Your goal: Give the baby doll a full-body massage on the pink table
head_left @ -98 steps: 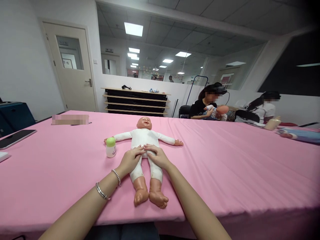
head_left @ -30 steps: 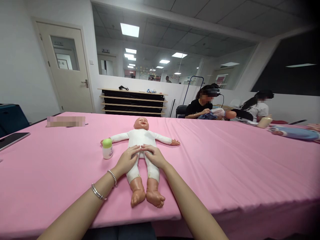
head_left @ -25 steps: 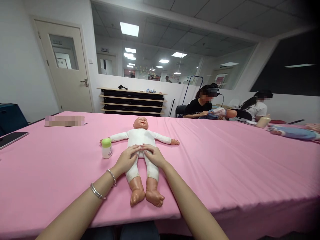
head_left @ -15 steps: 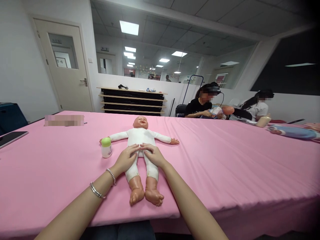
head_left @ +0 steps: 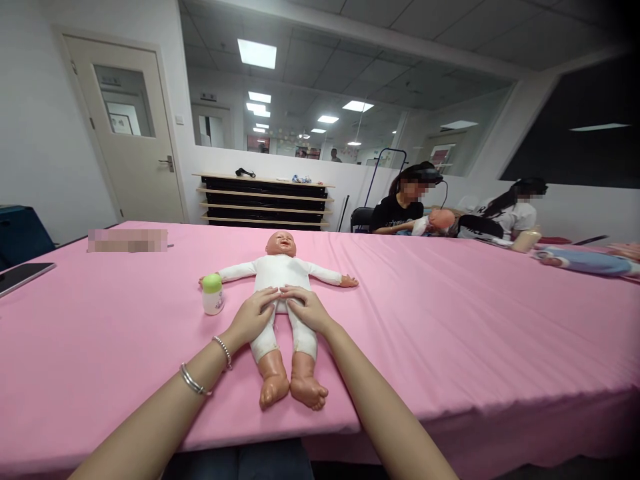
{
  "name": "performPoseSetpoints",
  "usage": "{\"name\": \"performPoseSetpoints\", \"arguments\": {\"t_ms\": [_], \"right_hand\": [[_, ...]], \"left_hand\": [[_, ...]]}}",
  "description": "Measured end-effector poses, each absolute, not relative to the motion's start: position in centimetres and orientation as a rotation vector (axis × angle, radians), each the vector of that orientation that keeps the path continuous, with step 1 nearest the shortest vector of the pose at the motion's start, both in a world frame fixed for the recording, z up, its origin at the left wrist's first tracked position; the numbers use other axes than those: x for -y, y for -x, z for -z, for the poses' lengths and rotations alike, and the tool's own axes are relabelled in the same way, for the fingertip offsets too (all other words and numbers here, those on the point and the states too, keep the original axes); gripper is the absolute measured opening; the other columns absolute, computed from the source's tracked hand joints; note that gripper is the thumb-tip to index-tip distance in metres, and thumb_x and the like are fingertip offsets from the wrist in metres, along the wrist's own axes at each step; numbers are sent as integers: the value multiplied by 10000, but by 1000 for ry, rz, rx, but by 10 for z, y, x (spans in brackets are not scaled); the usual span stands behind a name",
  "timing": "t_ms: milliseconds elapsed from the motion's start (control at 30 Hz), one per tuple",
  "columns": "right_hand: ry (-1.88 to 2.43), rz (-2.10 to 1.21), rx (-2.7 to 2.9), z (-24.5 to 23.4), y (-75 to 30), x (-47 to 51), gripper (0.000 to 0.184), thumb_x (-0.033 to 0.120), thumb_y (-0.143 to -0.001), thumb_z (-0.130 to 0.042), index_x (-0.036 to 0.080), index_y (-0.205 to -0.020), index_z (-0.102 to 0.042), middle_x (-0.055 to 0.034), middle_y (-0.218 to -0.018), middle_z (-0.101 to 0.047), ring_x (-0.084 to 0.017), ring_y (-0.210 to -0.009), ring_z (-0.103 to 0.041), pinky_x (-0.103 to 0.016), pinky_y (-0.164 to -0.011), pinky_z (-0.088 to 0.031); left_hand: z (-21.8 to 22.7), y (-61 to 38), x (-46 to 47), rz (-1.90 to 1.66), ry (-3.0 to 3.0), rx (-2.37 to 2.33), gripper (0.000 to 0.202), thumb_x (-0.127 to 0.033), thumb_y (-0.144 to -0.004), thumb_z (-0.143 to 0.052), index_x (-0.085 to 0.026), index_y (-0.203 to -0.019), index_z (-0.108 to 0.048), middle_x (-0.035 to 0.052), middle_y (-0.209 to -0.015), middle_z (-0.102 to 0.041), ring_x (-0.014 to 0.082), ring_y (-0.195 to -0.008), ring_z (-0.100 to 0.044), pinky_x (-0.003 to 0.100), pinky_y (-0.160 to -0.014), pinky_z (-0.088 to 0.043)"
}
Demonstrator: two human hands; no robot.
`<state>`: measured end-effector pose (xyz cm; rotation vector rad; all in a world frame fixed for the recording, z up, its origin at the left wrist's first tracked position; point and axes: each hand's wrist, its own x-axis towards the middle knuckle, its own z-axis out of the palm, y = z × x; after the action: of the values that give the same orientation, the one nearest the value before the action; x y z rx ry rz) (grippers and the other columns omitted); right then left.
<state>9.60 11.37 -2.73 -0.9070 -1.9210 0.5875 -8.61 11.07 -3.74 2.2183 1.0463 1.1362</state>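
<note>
A baby doll (head_left: 283, 277) in a white bodysuit lies on its back on a pink-covered table (head_left: 450, 320), with its bare plastic legs towards me and its arms spread. My left hand (head_left: 253, 312) rests palm down on the doll's upper right thigh and hip. Beside it, my right hand (head_left: 307, 310) lies on the other thigh, the fingertips of both hands nearly meeting at the doll's middle. A small white bottle with a green cap (head_left: 213, 294) stands just left of the doll's waist, near my left hand but not touching it.
A dark tablet (head_left: 23, 276) lies at the table's left edge, and a blurred item (head_left: 127, 241) lies farther back. At the far right, two seated people (head_left: 403, 200) (head_left: 503, 220) handle a doll, near a bottle (head_left: 525, 241) and another doll (head_left: 583, 263).
The view has drifted slightly, so the room and doll sit a little differently in frame. My hands stay on the doll's thighs. The far co-worker's doll has shifted position.
</note>
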Motion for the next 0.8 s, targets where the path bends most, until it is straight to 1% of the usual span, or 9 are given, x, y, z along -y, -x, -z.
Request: {"name": "performPoseSetpoints", "arguments": {"t_ms": [133,567,800], "right_hand": [[924,-580,1927,27,-96,-114,307,125,-763,-468,231,-959,-680,-33,-1113,-632,-175,-1141,-523,-382,-1026,-377],[914,-587,1929,29,-96,-115,303,117,-768,-469,208,-973,-674,-47,-1131,-623,-167,-1143,-520,-370,-1033,-367],[894,-580,1928,28,-95,-114,296,124,-773,-469,220,-958,-679,-34,-1092,-641,-170,-1134,-527,-373,-1027,-371]], "left_hand": [[37,86,-110,-1129,-2218,-1051,387,-186,-829,-403,-235,-1171,-579,24,-1299,-511,166,-1224,-446,391,-1082,-327],[36,86,-110,-1114,-2242,-1074,388,-200,-833,-390,-226,-1170,-580,23,-1295,-515,162,-1227,-440,372,-1084,-320],[36,86,-110,-1116,-2248,-1076,395,-192,-824,-392,-231,-1171,-579,20,-1296,-514,160,-1222,-443,383,-1083,-321]]}}
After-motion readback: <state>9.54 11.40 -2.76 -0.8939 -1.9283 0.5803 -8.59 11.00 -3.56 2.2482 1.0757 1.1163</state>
